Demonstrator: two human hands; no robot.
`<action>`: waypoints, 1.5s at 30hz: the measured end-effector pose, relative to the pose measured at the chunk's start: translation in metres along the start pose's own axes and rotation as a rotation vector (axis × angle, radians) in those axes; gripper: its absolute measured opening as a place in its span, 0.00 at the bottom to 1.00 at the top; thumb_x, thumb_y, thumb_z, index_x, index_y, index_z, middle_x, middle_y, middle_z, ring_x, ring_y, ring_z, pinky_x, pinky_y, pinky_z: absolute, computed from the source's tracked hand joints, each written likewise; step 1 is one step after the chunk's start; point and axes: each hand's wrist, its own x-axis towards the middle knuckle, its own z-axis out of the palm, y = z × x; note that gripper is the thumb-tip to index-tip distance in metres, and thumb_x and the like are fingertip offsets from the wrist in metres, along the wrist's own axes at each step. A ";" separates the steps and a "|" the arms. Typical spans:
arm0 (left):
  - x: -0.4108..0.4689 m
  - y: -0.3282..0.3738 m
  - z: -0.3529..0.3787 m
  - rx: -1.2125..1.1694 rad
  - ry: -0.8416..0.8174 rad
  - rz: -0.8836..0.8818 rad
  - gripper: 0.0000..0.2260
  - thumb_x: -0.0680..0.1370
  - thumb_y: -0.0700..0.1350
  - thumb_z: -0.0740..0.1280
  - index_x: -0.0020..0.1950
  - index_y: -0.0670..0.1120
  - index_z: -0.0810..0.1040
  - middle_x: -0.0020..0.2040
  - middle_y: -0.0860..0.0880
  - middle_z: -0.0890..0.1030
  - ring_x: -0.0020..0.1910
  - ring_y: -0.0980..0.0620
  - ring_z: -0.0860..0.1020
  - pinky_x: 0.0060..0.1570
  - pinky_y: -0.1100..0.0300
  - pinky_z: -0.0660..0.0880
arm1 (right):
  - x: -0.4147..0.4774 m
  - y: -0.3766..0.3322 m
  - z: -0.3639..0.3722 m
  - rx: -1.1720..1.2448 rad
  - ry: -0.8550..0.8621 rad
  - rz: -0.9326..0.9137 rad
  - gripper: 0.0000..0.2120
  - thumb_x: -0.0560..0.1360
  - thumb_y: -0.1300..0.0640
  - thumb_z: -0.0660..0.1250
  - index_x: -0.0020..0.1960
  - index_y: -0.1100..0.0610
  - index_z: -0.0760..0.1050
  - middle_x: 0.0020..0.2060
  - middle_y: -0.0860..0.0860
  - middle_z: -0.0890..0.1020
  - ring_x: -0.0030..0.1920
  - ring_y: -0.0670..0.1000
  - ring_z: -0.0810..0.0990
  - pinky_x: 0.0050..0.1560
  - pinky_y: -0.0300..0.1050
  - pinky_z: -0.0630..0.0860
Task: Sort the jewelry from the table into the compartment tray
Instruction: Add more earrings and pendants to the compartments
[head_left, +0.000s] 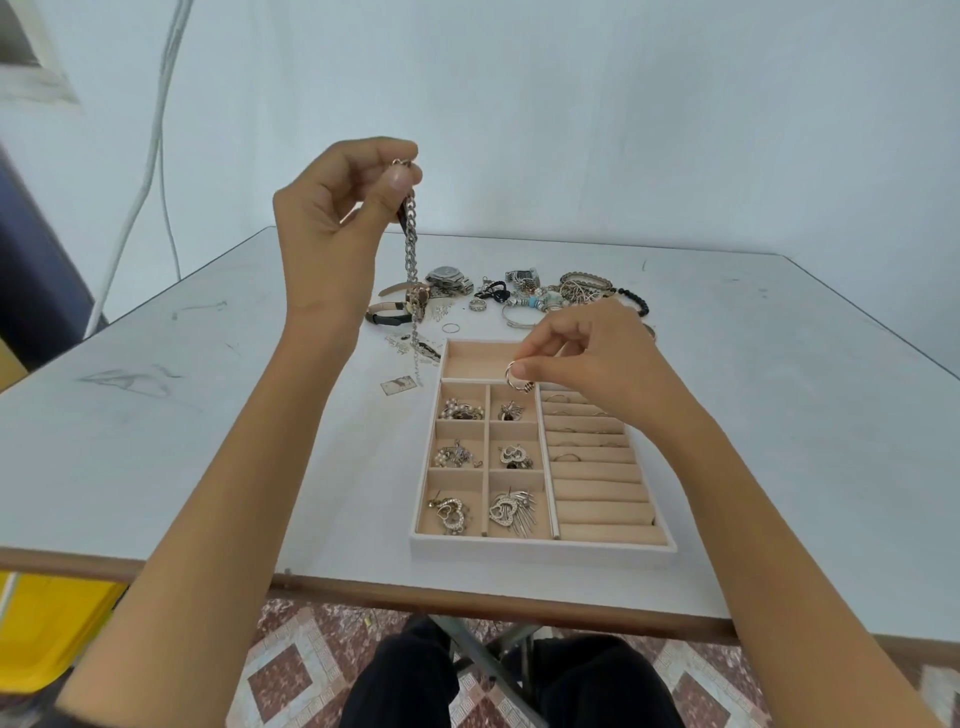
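My left hand (345, 202) is raised above the table and pinches the top of a silver chain (411, 244), which hangs straight down toward the loose jewelry. My right hand (587, 353) hovers over the far end of the beige compartment tray (540, 543) and pinches a ring (517, 376) between thumb and forefinger. The tray's small left compartments hold earrings and brooches (506, 509); its ring rolls (597, 499) on the right carry a few rings near the far end. The long compartment at the tray's far end looks bare where visible.
A pile of watches, bracelets and beads (540, 293) lies on the grey table (156, 415) beyond the tray. A small tag (399, 385) lies left of the tray. A yellow bin (47, 629) stands on the floor at left, and the wall is close behind.
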 end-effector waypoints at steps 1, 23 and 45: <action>0.001 0.004 0.000 -0.003 -0.007 0.007 0.05 0.77 0.38 0.67 0.51 0.44 0.80 0.42 0.46 0.81 0.44 0.52 0.78 0.46 0.60 0.75 | 0.001 0.002 0.001 -0.035 0.015 0.007 0.03 0.66 0.55 0.77 0.38 0.52 0.83 0.31 0.48 0.83 0.26 0.40 0.70 0.33 0.35 0.66; 0.005 0.032 0.013 -0.019 -0.103 0.059 0.05 0.77 0.38 0.67 0.51 0.44 0.80 0.41 0.51 0.82 0.44 0.54 0.80 0.48 0.59 0.75 | 0.002 0.010 0.018 -0.316 -0.066 0.062 0.02 0.68 0.51 0.73 0.41 0.47 0.83 0.38 0.45 0.81 0.36 0.41 0.71 0.35 0.40 0.66; 0.012 0.028 0.027 -0.016 -0.158 0.064 0.05 0.76 0.40 0.68 0.51 0.45 0.80 0.41 0.52 0.83 0.46 0.53 0.81 0.49 0.57 0.76 | -0.089 0.055 -0.018 -0.737 -0.131 0.476 0.26 0.81 0.43 0.39 0.78 0.45 0.40 0.78 0.49 0.41 0.77 0.50 0.39 0.75 0.54 0.39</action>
